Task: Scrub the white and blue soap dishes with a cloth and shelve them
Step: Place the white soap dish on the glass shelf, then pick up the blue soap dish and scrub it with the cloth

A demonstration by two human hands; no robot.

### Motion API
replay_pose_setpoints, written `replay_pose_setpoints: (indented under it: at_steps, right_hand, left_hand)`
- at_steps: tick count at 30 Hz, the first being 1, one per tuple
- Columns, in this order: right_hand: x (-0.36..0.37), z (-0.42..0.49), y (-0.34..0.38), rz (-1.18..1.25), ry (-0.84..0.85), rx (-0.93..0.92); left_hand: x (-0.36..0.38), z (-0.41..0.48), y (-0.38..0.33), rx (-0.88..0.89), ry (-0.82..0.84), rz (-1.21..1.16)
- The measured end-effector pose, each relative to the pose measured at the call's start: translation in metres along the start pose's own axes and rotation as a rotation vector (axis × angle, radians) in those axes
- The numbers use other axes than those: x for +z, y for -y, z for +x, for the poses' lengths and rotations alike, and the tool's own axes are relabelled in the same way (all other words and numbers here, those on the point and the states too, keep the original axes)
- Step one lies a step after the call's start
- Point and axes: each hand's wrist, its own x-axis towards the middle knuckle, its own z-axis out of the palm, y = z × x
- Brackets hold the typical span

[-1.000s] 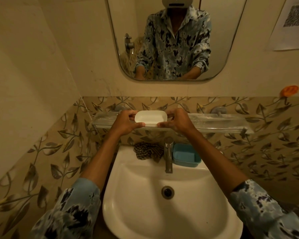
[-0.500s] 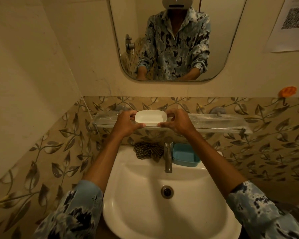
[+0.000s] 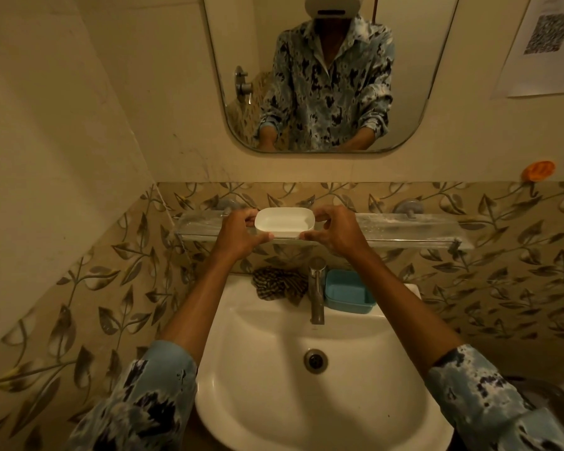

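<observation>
Two-handed pinch: left hand (image 3: 238,234) and right hand (image 3: 337,234) grip the white soap dish (image 3: 284,221) by its short ends at the shelf (image 3: 404,229) front edge. The dish is judged light, rigid and possibly slick.

I am wearing a long-sleeved shirt (image 3: 326,92), pale blue and white, blotched with dark navy. The left sleeve (image 3: 137,405), left of the sink (image 3: 228,320), and the right sleeve (image 3: 489,398), right of it, are stopping short of my wrists. In the mirror (image 3: 430,76) above the sink, an open collar (image 3: 319,43) and a white headset (image 3: 332,4) are showing.
</observation>
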Motion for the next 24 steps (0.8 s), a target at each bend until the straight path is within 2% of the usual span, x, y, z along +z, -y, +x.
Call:
replay_pose_setpoints:
  at_steps: [3,7,9,12,16,18,21,24]
  right_hand:
    - [-0.001,-0.01,-0.001,0.025,-0.102,-0.053]
    - [0.0,-0.048,-0.018,-0.003,-0.423,-0.299]
    - [0.003,-0.071,-0.042,-0.052,-0.457,-0.359]
    - [0.011,-0.099,-0.089,-0.089,-0.374,-0.282]
    - [0.023,-0.113,-0.149,-0.18,-0.167,0.025]
    - [0.028,-0.111,-0.171,-0.241,-0.036,0.106]
    - [0.035,-0.104,-0.189,-0.36,0.1,0.09]
    - [0.04,-0.098,-0.2,-0.464,0.156,0.029]
  left_hand:
    - [0.001,-0.007,-0.002,0.02,-0.07,0.07]
    - [0.007,-0.033,0.0,0.098,-0.351,0.067]
    - [0.015,-0.052,0.009,0.11,-0.442,0.045]
    - [0.033,-0.079,0.031,0.031,-0.431,-0.004]
    - [0.06,-0.114,0.058,-0.098,-0.334,-0.016]
    - [0.073,-0.13,0.068,-0.122,-0.281,-0.003]
    - [0.089,-0.149,0.076,-0.178,-0.238,-0.007]
    - [0.1,-0.161,0.079,-0.238,-0.224,-0.001]
